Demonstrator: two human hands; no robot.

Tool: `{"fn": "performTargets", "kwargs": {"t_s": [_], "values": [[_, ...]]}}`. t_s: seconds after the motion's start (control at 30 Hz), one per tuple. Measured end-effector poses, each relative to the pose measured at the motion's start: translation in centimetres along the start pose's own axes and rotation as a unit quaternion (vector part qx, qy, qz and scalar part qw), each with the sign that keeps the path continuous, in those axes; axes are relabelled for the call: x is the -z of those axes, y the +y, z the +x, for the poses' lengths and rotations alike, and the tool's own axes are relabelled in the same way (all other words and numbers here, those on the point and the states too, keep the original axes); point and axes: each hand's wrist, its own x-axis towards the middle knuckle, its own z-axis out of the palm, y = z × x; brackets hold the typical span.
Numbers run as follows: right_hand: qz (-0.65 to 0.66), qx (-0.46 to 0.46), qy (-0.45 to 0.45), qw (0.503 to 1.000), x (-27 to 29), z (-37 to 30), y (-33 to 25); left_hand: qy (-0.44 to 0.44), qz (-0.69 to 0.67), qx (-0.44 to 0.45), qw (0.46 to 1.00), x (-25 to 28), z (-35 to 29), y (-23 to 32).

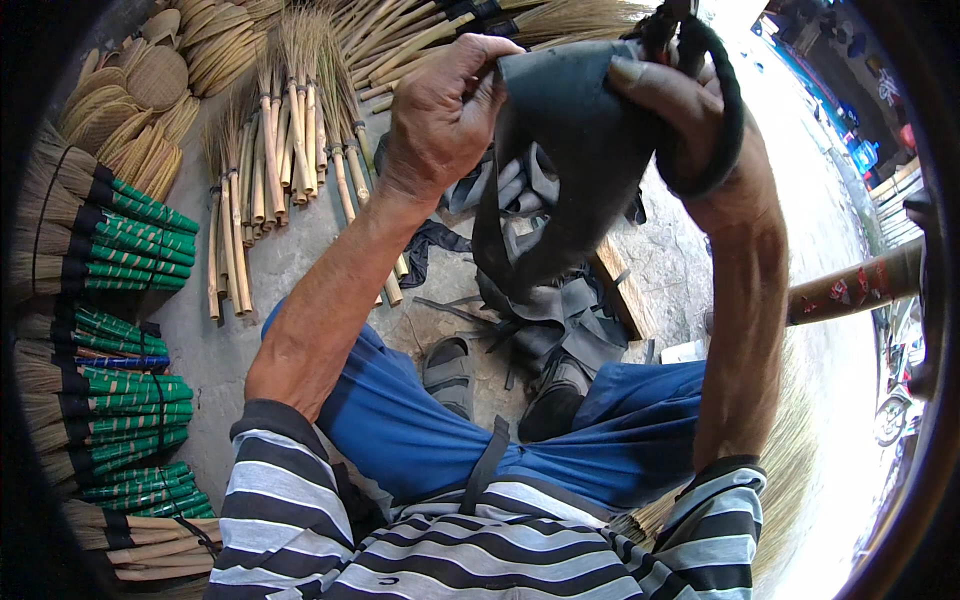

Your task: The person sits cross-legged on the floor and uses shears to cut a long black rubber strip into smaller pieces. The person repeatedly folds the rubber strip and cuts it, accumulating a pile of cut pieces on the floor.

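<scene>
Raised in front of me is a wide strip of black rubber sheet (590, 130), its lower part hanging in a loose loop. My left hand (445, 115) is closed, pinching the strip's upper left edge between thumb and fingers. My right hand (690, 110) grips the strip's right side, the thumb pressed flat on its face. Around the right hand runs a thick black loop (735, 110), joined to a dark piece at the top edge; its kind I cannot make out. Below, cut black rubber pieces (570, 325) lie heaped on the floor by my feet.
Broom bundles with green-wrapped handles (135, 410) line the left side. Brooms with bare cane handles (285, 140) stand farther back, near woven baskets (155, 75). A wooden block (622, 290) lies beside the rubber heap. A brown pole (850, 285) juts in from the right.
</scene>
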Motion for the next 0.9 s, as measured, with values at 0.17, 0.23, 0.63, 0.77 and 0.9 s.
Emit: {"fn": "performTargets", "kwargs": {"t_s": [0.17,0.23,0.63,0.77,0.9], "values": [[0.089,0.008,0.009,0.996,-0.4,0.9,0.0,0.002,-0.029,0.012,1.0,-0.6,0.2,0.5],[0.315,-0.177,0.075,0.929,-0.8,0.7,-0.7,-0.033,-0.083,0.01,0.996,-0.8,0.3,0.8],[0.231,-0.26,0.139,0.927,-3.7,0.3,-3.7,-0.053,-0.275,0.199,0.939,-0.3,0.0,0.2],[0.22,-0.252,0.117,0.935,-3.5,0.4,-2.0,-0.074,-0.32,0.275,0.904,-0.7,-1.0,1.3],[0.147,-0.257,0.115,0.948,-3.7,0.4,-0.4,-0.04,-0.451,0.366,0.813,-1.0,-2.1,2.1]]}}
